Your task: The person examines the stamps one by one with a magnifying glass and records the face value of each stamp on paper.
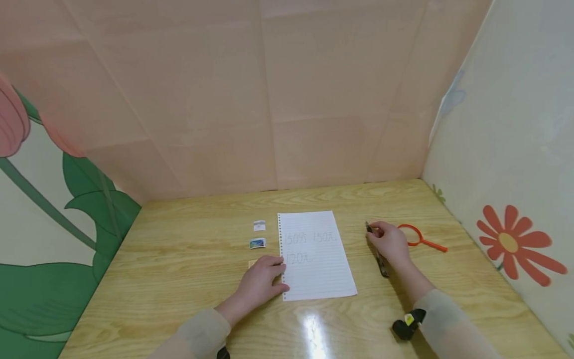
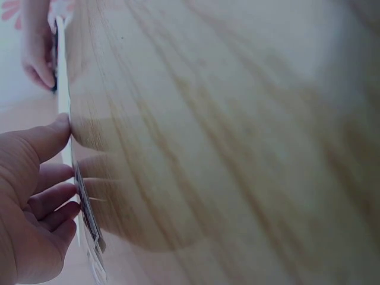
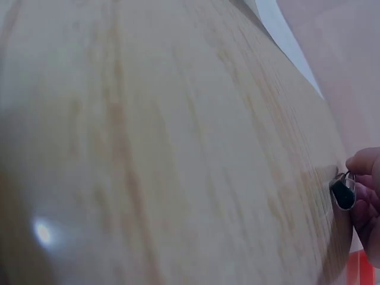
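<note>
A lined sheet of paper [image 1: 316, 279] with punched holes down its left side lies on the table, bearing pencilled numbers. My left hand [image 1: 262, 280] rests at its left edge, thumb and fingertips touching the paper, fingers relaxed. Partly under this hand is a small tan piece [image 1: 252, 263]. Two stamp-like pieces, one pale [image 1: 259, 226] and one blue-green [image 1: 257, 243], lie beyond it. To the right of the sheet, my right hand [image 1: 391, 244] pinches a slim dark pen-like thing [image 1: 382, 267]; its exact kind is unclear. In the right wrist view its dark end [image 3: 343, 195] shows by the fingertips.
A red-rimmed magnifying glass [image 1: 432, 245] lies just right of my right hand. The wooden table [image 1: 179, 259] meets a pink-covered back wall [image 1: 269, 124]. Flower-painted panels [image 1: 515, 149] stand at both sides.
</note>
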{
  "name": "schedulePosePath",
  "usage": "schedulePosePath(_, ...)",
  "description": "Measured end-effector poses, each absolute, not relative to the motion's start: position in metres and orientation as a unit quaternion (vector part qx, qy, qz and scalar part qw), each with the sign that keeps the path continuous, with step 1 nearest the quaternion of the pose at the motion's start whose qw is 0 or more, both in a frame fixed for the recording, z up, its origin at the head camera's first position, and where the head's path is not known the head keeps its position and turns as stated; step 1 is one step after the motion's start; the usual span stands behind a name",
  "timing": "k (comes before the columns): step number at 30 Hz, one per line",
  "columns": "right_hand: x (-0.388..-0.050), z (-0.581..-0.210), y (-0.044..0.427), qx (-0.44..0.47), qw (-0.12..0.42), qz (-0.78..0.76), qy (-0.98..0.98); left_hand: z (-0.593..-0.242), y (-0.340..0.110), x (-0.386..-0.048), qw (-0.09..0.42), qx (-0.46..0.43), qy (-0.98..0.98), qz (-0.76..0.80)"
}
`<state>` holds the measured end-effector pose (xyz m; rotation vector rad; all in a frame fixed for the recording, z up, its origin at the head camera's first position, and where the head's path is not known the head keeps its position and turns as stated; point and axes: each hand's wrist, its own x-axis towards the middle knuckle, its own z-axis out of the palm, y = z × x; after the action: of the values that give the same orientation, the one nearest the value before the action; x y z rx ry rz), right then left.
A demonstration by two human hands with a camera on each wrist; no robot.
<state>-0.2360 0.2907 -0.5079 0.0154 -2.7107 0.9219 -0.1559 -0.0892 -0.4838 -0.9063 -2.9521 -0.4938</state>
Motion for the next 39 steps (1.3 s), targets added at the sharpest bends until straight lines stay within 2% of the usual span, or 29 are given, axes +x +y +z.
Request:
schedulePosePath(5,-0.236,-0.508,0.29,0.005,0.128,0.318,-0.939,-0.486,-0.09,-0.156,0.005,-0.29,-0.944,-0.158)
schedulePosePath(18,-0.224,-0.505,0.297,0.025,0.15,0.339,-0.929,-0.485,-0.091,-0.157,0.006,-0.294,-0.944,-0.151)
schedulePosePath(27,-0.205,-0.497,0.313,0.064,0.191,0.376,-0.904,-0.483,-0.091,-0.163,0.011,-0.283,-0.942,-0.183)
schedulePosePath(39,-0.179,-0.489,0.352,0.007,0.191,0.403,-0.895,-0.478,-0.095,-0.169,0.036,-0.259,-0.932,-0.252)
